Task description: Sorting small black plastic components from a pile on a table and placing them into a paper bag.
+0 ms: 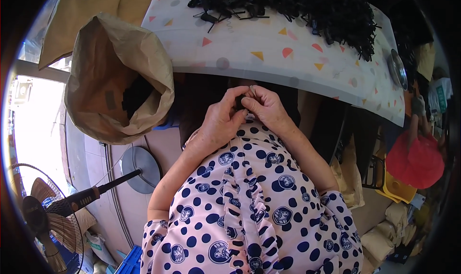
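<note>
My left hand (220, 115) and my right hand (270, 109) meet in front of my chest, just off the near edge of the table. Thumbs and fingertips of both are pinched together. Something small and dark seems to be between them, but the fingers cover most of it and I cannot make out its kind. Beyond them, a heap of small black pieces (307, 9) with thin stems lies on the patterned tablecloth (240, 48). To the left, an open brown paper sack (91, 96) has dark pieces (137, 95) inside.
A round metal dish (397, 69) sits at the table's right end. At lower left is a fan (41, 211), near a round dark base (149, 170) on the floor. On the right, a person in red (415, 158) is beside a yellow crate (396, 187).
</note>
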Demonstrator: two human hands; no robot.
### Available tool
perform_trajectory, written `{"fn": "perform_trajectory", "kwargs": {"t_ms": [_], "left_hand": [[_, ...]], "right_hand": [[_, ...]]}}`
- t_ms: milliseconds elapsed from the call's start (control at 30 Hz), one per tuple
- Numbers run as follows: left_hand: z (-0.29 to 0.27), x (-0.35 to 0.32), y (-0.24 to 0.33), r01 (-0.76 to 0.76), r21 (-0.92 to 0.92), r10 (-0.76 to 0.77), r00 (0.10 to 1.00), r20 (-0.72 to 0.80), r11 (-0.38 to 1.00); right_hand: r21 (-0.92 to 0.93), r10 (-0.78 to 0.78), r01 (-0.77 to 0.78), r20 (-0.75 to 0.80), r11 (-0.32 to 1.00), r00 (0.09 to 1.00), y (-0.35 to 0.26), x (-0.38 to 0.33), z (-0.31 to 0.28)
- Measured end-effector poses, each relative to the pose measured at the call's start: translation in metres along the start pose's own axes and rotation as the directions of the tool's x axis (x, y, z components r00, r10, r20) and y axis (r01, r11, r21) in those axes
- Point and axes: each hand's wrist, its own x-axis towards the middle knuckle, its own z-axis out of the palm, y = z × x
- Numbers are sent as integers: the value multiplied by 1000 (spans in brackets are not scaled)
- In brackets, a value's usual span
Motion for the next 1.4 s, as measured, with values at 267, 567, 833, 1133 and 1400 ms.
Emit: {"fn": "perform_trajectory", "kwargs": {"t_ms": [267, 567, 833, 1133, 1400], "left_hand": [[-4, -2, 14, -26, -151, 16, 998, -64, 988], [-2, -5, 16, -14, -10, 13, 997, -81, 1000], [-2, -2, 6, -86, 332, 171, 956, -238, 939], [-19, -11, -14, 265, -741, -452, 890, -57, 616], [-21, -4, -21, 267, -874, -422, 903, 81, 405]], "right_hand": [[-110, -89, 91, 21, 990, 996, -17, -16, 11], [-309, 9, 12, 68, 951, 998, -8, -15, 9], [-300, -110, 118, 44, 947, 993, -1, 2, 15], [-996, -560, 36, -15, 81, 828, -46, 141, -102], [-997, -406, 28, 53, -67, 912, -48, 148, -118]]}}
